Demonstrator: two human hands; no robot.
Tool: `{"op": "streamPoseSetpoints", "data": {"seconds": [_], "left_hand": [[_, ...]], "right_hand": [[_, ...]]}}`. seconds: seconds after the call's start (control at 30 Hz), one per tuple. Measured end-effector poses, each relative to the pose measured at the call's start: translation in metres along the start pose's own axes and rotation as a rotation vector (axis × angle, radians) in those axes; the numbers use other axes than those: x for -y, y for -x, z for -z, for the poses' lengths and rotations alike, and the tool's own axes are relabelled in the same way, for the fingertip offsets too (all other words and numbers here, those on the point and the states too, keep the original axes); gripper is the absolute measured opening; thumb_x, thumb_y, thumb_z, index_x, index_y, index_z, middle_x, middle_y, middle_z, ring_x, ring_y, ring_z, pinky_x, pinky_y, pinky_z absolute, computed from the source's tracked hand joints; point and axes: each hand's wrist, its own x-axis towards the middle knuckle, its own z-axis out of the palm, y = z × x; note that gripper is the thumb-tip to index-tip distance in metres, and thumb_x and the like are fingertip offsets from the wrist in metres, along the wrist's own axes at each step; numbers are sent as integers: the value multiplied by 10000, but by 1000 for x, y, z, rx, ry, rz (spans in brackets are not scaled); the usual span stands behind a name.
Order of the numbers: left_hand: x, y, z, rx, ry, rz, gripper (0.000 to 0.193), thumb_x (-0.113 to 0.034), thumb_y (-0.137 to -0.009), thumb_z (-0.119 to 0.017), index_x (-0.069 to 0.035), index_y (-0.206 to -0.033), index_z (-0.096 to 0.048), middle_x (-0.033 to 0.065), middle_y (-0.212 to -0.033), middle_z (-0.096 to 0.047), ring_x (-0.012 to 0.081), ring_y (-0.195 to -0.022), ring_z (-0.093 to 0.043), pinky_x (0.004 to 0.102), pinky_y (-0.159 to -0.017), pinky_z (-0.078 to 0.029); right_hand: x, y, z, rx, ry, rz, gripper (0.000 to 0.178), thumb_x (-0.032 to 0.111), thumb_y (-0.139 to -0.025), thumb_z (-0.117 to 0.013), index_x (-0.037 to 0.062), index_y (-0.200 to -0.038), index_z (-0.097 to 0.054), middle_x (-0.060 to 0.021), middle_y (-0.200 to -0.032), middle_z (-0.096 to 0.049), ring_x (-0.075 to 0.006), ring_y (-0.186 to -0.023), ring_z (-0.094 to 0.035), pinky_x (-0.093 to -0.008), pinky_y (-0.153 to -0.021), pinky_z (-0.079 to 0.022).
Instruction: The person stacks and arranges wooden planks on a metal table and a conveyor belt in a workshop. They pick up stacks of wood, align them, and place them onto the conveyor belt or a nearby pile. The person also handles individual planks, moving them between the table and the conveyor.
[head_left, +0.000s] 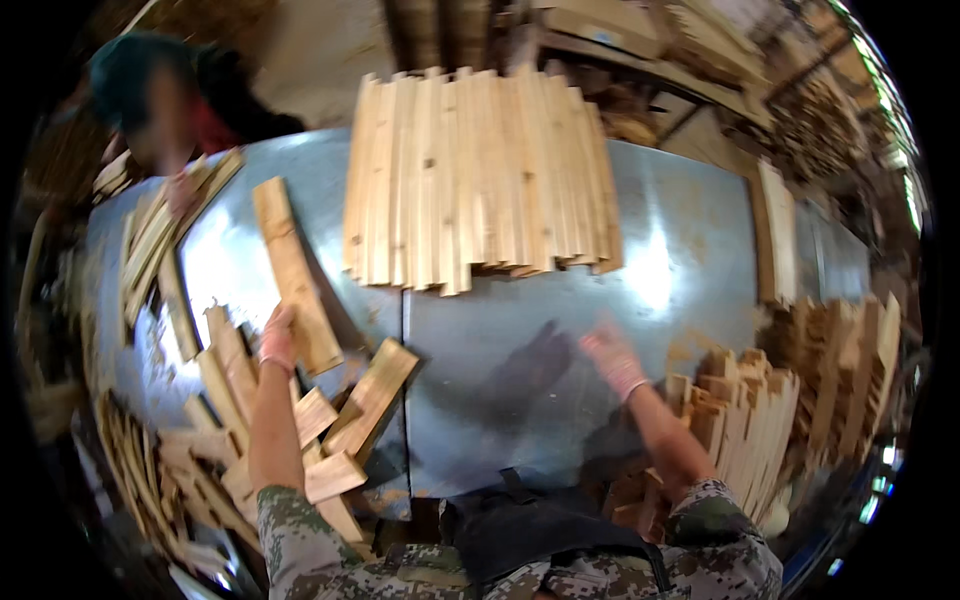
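My left hand (278,338), in a pale pink glove, grips a wooden board (293,270) by its left edge. The board is raised over the metal tabletop (480,360), its far end pointing away from me. Just beneath that hand lies a loose heap of short boards (372,400). My right hand (612,356), gloved the same way, hovers over the bare metal on the right; motion blurs its fingers. Beyond both hands stands a wide row of light wooden strips (480,180), packed side by side, with uneven near ends.
At the far left a co-worker (150,110) reaches toward a pile of boards (150,250). Stacked strips (745,420) stand on my right, close to my elbow. More boards (150,470) are heaped at the lower left. A wooden shelf (640,45) holds timber behind the table.
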Motion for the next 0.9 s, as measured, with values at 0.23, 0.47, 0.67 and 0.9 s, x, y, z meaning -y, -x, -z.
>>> {"op": "streamPoseSetpoints", "data": {"seconds": [0.23,0.47,0.67,0.9], "left_hand": [[-4,13,-16,-242,-31,78,372,-270,-1055,-629,-60,-1362,-647,56,-1087,-716,198,-952,-670,399,-826,-567],[-11,25,-44,-444,-260,99,490,-283,-1050,-633,-38,-1473,-600,95,-1225,-720,219,-1035,-676,392,-893,-572],[-1,24,-62,-505,-335,72,530,-357,-1025,-666,-13,-1426,-627,105,-1222,-714,217,-1041,-664,375,-919,-554],[9,25,-70,-524,-437,-38,610,-403,-1009,-677,-21,-1478,-598,136,-1299,-718,233,-1118,-669,364,-991,-521]], "right_hand": [[-40,-179,78,-455,162,77,863,421,-995,-695,19,-1650,-304,-253,-1599,-475,-353,-1467,-480,-394,-1204,-374],[-39,-229,69,-440,101,4,766,494,-1069,-535,37,-1648,-326,-242,-1612,-468,-383,-1476,-464,-399,-1217,-347],[-52,-241,57,-454,49,86,714,477,-1108,-457,11,-1635,-336,-248,-1625,-446,-385,-1500,-427,-391,-1236,-320],[-53,-243,54,-474,177,95,714,476,-1106,-456,-8,-1620,-352,-252,-1612,-463,-395,-1491,-439,-392,-1228,-336]]}}
